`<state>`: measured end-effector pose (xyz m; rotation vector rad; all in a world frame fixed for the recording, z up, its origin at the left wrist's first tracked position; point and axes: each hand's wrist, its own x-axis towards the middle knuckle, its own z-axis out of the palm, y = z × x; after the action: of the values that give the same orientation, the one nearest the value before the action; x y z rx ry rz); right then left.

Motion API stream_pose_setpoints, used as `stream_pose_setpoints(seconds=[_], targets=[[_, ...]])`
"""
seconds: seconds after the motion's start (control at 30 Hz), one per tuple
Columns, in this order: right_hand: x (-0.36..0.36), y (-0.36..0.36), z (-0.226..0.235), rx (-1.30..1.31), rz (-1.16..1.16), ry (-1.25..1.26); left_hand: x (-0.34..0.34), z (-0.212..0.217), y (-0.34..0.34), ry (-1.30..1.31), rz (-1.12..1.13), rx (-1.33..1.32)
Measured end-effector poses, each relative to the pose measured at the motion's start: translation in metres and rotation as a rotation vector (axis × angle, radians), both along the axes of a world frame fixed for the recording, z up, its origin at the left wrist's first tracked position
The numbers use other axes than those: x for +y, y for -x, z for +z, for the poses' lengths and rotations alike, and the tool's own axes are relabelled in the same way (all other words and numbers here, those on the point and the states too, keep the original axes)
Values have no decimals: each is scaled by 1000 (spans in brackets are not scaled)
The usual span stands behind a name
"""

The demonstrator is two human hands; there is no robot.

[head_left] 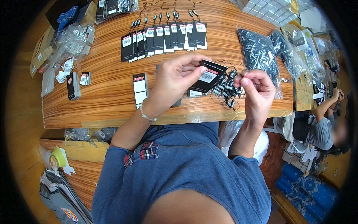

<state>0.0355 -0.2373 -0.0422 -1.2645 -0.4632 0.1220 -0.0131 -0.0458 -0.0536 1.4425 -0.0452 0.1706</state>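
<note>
My left hand (174, 77) grips a black hang tag (209, 75) with a white barcode label, thumb on its face, tilted above the table. My right hand (258, 89) is raised to the right of it, thumb and fingertips pinched on what looks like a thin dark tag string; its ends are hard to make out. Below and between the hands lies a pile of black tag strings (225, 91) with small plastic seals. Left of my left forearm stands a stack of tags (140, 88). More tags lie partly hidden under the left hand.
Finished-looking strung tags (158, 37) lie overlapping in a row at the far side. Small tag stacks (73, 86) and crumpled paper (65, 70) are at left. A clear bag of black strings (259, 52) lies at right, with white boxes (266, 11) behind. Another person (324, 128) works at far right.
</note>
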Motion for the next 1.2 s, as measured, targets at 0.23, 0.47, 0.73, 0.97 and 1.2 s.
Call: stream_pose_setpoints(seconds=[0.23, 0.47, 0.73, 0.97, 1.2], targets=[[27, 11, -5, -125, -166, 203, 1, 0, -2, -20, 42, -20], [45, 17, -8, -489, -313, 428, -4, -1, 1, -26, 94, -7], [46, 16, -10, -443, -308, 435, -10, 1, 4, -59, 98, -77], [46, 18, -7, -355, -300, 438, -12, 2, 6, -182, 118, -112], [46, 17, -10, -343, -307, 399, -16, 4, 8, -334, 153, -185]])
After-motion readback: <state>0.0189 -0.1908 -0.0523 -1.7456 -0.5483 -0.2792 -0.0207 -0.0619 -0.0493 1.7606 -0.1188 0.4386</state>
